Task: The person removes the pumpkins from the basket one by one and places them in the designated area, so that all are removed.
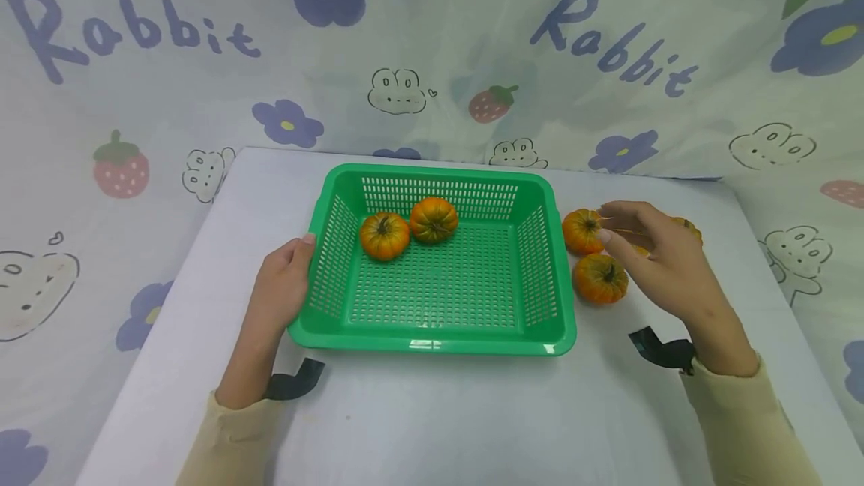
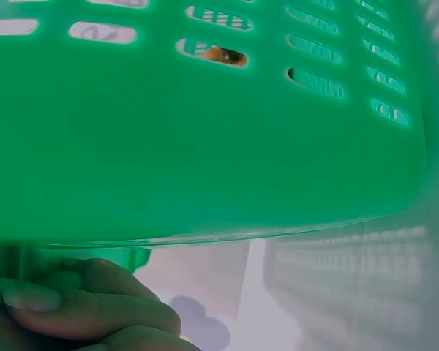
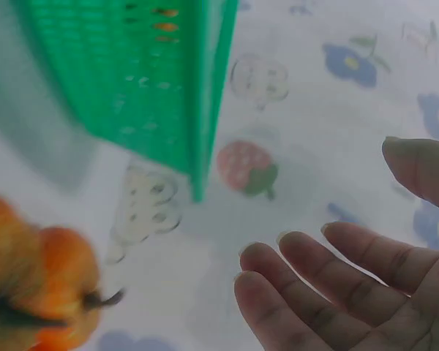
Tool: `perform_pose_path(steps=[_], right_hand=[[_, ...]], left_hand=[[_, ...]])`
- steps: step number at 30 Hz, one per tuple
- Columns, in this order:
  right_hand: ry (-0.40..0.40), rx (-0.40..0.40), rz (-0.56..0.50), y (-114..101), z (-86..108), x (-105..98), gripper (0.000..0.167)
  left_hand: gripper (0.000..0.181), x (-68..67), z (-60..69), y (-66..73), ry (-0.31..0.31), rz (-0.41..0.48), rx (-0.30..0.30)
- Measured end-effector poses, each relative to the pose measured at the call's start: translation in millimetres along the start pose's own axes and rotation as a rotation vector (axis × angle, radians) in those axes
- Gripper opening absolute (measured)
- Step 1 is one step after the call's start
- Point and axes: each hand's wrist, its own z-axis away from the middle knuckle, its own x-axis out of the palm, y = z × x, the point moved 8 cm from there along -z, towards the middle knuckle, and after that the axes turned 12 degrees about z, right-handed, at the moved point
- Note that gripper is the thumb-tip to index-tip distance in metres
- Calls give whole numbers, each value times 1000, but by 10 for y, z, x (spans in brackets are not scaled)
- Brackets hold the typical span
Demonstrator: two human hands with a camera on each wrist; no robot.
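Note:
A green basket [image 1: 432, 345] holds two orange pumpkins, one at its left [image 1: 384, 236] and one beside it [image 1: 433, 220]. My left hand [image 1: 282, 281] grips the basket's left rim, fingers curled there in the left wrist view [image 2: 95, 307]. To the right of the basket, my right hand [image 1: 664, 257] hovers over the pumpkins with nothing in it; its fingers are spread and relaxed in the right wrist view [image 3: 344, 292]. Nearest to it are a pumpkin by the rim [image 1: 582, 231] and one in front [image 1: 601, 279]; others are partly hidden behind the hand.
The basket stands on a white-covered table [image 1: 405, 418]. Behind it hangs a printed cloth [image 1: 432, 43] with rabbits, flowers and strawberries. Black straps hang at both wrists.

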Motion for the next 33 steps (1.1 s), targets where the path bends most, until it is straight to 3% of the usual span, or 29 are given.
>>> perform_pose_path(steps=[17,26,33], right_hand=[[-151,-310,-25,-927,-546,299,56],[-292,-438,-18,-1323,-992,703,52],[-381,-484,105,-1442,-1244,1080,46]], left_hand=[[68,13,8,-16,-8,-3,-14],[68,-4,7,-30,-5,2,-18],[69,4,-5,-28,-19,4,-15]])
